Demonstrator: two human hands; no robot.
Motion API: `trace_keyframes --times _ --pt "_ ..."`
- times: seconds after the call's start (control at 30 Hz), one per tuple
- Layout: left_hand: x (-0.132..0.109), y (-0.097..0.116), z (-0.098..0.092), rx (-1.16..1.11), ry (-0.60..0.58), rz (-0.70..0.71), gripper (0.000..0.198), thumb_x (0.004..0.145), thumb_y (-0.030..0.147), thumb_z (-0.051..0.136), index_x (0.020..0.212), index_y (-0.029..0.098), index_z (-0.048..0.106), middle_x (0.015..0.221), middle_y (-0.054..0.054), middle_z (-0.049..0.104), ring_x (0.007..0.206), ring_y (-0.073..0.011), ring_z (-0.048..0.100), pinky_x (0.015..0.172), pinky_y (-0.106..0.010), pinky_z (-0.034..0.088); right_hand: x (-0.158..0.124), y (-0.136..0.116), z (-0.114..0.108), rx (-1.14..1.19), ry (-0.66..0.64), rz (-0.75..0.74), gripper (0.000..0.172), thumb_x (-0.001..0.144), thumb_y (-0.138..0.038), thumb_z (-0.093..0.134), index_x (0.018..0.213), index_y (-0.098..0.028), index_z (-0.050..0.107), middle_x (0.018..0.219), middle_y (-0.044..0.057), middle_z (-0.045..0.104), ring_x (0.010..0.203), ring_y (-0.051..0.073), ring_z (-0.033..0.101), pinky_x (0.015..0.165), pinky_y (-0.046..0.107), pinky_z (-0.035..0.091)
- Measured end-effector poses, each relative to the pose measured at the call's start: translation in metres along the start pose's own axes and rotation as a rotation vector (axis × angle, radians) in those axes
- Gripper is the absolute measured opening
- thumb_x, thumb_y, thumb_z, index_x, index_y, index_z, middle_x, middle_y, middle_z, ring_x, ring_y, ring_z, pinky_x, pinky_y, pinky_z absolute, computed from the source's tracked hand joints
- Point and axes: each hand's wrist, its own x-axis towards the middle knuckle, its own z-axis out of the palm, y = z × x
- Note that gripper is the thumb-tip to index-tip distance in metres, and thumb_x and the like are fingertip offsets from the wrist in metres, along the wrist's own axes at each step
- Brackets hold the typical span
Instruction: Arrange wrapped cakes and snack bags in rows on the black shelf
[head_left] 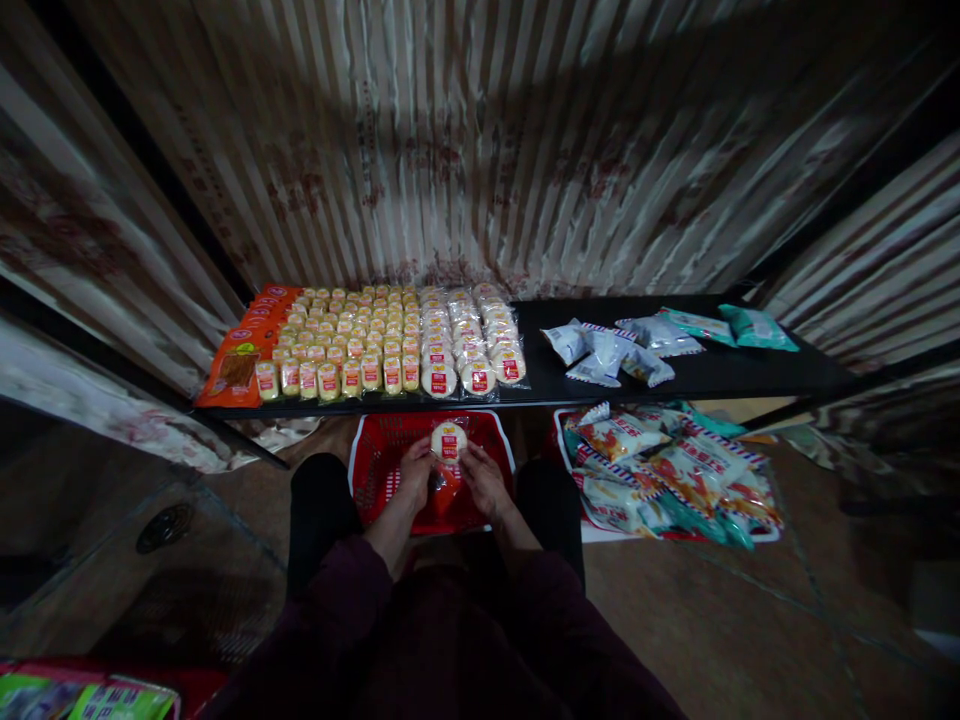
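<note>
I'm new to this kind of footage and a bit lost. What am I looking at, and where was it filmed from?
There's no machine: these are a person's bare left hand and right hand. The single picture comes from a camera worn on the person's head, looking forward and down. Together the hands hold a round wrapped packet over a red basket. On the long black shelf lie, from left to right, an orange bag, rows of small yellowish packets, columns of more round packets, then loose white-and-blue packets and green packets. Printed bags are heaped lower down, on the right.
</note>
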Motion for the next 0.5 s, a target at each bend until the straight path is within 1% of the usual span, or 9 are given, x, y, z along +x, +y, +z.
trace_keyframes --times 0.1,0.23,0.37,0.5 --pt "-0.0003 0.0015 0.0022 0.029 0.005 0.005 0.028 0.057 0.007 0.069 0.084 0.015 0.067 0.082 -0.005 0.07 0.075 -0.0145 0.064 0.074 -0.028 0.049 -0.0028 -0.0022 0.0032 0.002 -0.016 -0.012 0.032 0.05 -0.025 0.082 0.079 -0.021 0.07 0.077 -0.001 0.072 0.066 0.011 0.063 0.06 0.021 0.05" --pt "-0.0018 0.0027 0.0053 0.095 0.013 0.006 0.024 0.061 0.008 0.067 0.084 0.016 0.068 0.079 -0.003 0.07 0.068 -0.0124 0.062 0.068 -0.025 0.048 -0.0055 -0.0071 0.0061 -0.001 -0.004 -0.021 0.034 0.05 -0.025 0.081 0.082 -0.021 0.07 0.076 -0.001 0.072 0.063 0.011 0.062 0.058 0.021 0.049" --pt "-0.0037 0.002 0.0068 0.149 0.026 -0.009 0.021 0.061 0.011 0.07 0.081 0.016 0.068 0.073 -0.002 0.069 0.062 -0.0124 0.061 0.064 -0.025 0.047 -0.0063 -0.0096 0.0073 -0.036 0.018 -0.042 0.035 0.051 -0.025 0.08 0.084 -0.021 0.07 0.077 0.0 0.072 0.064 0.013 0.062 0.058 0.023 0.049" --pt "-0.0019 -0.0009 0.0065 0.201 0.054 -0.014 0.021 0.062 0.01 0.069 0.082 0.016 0.067 0.069 -0.001 0.067 0.057 -0.0117 0.059 0.061 -0.025 0.046 -0.0062 -0.0079 0.0067 -0.041 0.053 -0.036 0.036 0.048 -0.025 0.08 0.082 -0.02 0.07 0.071 -0.001 0.071 0.059 0.012 0.06 0.055 0.023 0.047"
